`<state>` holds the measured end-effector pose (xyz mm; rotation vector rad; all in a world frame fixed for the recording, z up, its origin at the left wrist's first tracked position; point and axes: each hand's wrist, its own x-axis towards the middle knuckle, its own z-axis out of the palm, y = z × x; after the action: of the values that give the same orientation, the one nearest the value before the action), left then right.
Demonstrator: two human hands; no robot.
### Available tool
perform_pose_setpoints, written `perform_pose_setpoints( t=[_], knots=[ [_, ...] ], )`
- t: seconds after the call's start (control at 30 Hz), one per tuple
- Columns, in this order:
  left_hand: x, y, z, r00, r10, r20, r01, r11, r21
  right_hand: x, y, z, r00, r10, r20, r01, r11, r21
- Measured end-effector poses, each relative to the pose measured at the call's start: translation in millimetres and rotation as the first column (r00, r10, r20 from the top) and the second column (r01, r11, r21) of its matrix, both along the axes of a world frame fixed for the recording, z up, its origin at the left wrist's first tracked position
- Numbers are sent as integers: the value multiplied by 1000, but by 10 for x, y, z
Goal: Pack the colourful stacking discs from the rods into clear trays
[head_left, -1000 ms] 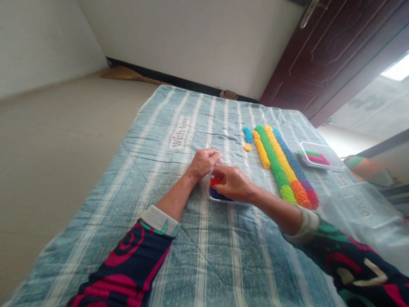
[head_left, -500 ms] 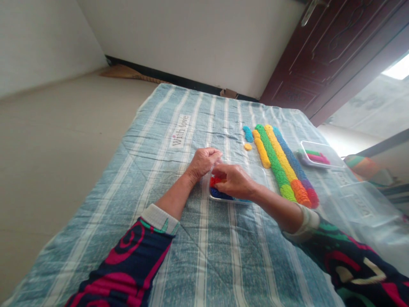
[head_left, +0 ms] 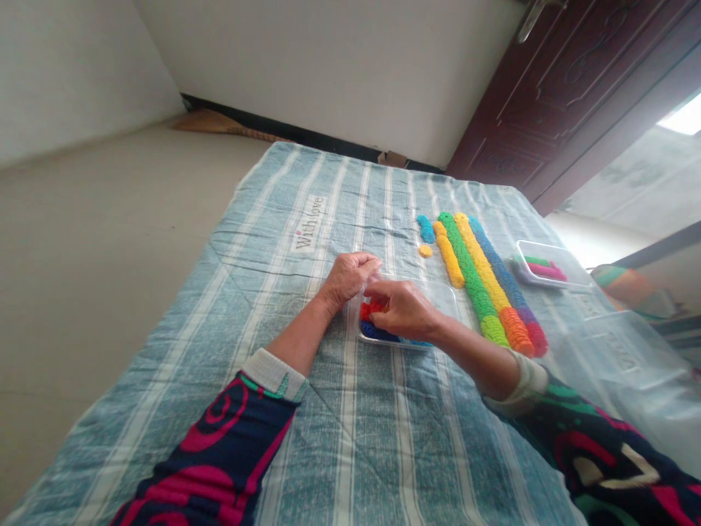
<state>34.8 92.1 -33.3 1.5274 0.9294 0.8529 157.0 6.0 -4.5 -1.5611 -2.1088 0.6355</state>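
Note:
My left hand (head_left: pixel 350 277) is closed at the far left corner of a clear plastic box (head_left: pixel 450 298), its fingertips at the rim. Over the box's left part, my right hand (head_left: pixel 405 308) reaches in with thumb and forefinger bent around small red pieces (head_left: pixel 370 309). Dark blue pieces (head_left: pixel 375 332) lie in the box in front of the red ones. The right hand hides much of the inside. To the right lie long rows of small round pieces: a green row (head_left: pixel 464 259), a yellow one (head_left: pixel 482 263) and a blue one (head_left: pixel 496 263).
A short yellow row (head_left: pixel 450 257), a blue cluster (head_left: pixel 426 229) and one yellow disc (head_left: pixel 425 251) lie beyond the box. Farther right stand a container with pink and green pieces (head_left: pixel 548 270) and clear plastic lids or boxes (head_left: pixel 624 347). Striped cloth (head_left: pixel 307 453) covers the table.
Both hands stay almost where they were. A little more red shows between my right thumb and forefinger; the view has barely shifted.

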Motion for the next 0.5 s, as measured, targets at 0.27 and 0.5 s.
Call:
perform_pose_setpoints(
  t=[0.27,0.5],
  knots=[
    [-2,7,-1,1000,2,-9,-2,1000,5,0,2,-5,1000,5,3,-5,1000,-9],
    [2,-1,5,1000,16,-3,-16,1000,-12,8,1,14,1000,4,-29,-5,999,-37]
  ],
)
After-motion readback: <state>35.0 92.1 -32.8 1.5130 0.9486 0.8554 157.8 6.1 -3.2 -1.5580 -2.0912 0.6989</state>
